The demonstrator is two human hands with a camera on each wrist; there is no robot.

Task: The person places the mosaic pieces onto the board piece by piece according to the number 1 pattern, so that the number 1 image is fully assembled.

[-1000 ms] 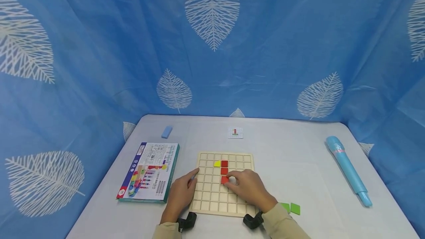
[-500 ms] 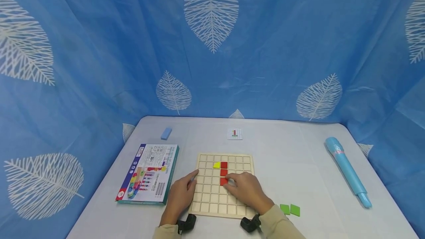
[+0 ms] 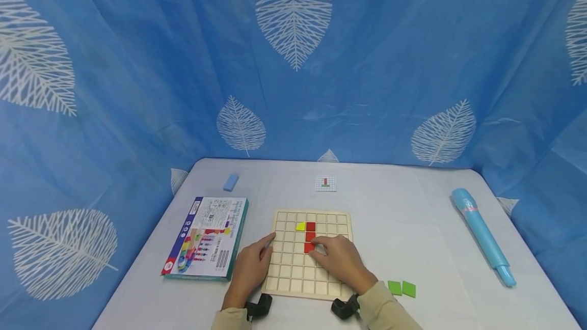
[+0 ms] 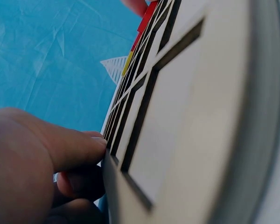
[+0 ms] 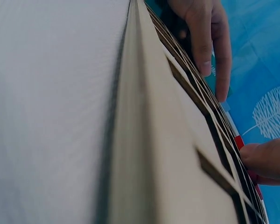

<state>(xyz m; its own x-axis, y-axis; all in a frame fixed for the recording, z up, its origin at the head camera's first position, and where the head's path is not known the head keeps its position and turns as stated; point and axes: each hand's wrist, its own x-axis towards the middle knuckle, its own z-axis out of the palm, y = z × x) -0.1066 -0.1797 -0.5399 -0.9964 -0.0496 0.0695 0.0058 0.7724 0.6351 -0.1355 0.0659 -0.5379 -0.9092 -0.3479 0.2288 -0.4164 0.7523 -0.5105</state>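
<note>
A wooden grid board (image 3: 291,285) lies on the table between the two hands. A yellow piece (image 3: 300,226) sits in one of its squares, next to a red tile (image 3: 310,226). Below that comes a second red tile (image 3: 310,237), and a third, lower red tile (image 3: 309,247) is pinched at its right side by my right hand (image 3: 341,258). In the right wrist view, the right fingertips (image 5: 252,153) are right on red. My left hand (image 3: 251,266) touches the board's left edge with extended fingers; the left wrist view shows a fingertip (image 4: 99,141) against that edge.
Two green tiles (image 3: 395,287) lie beside the right sleeve. A printed box (image 3: 206,238) stands left of the board, with a blue block (image 3: 231,182) behind it. A pattern card (image 3: 326,183) lies at the back, and a light-blue microphone-shaped object (image 3: 481,236) at the right.
The lower red tile has shifted slightly up under the right fingertips, closer below the red tile above it. The right forearm has drawn slightly left, uncovering more of the green tiles. The left hand stays put.
</note>
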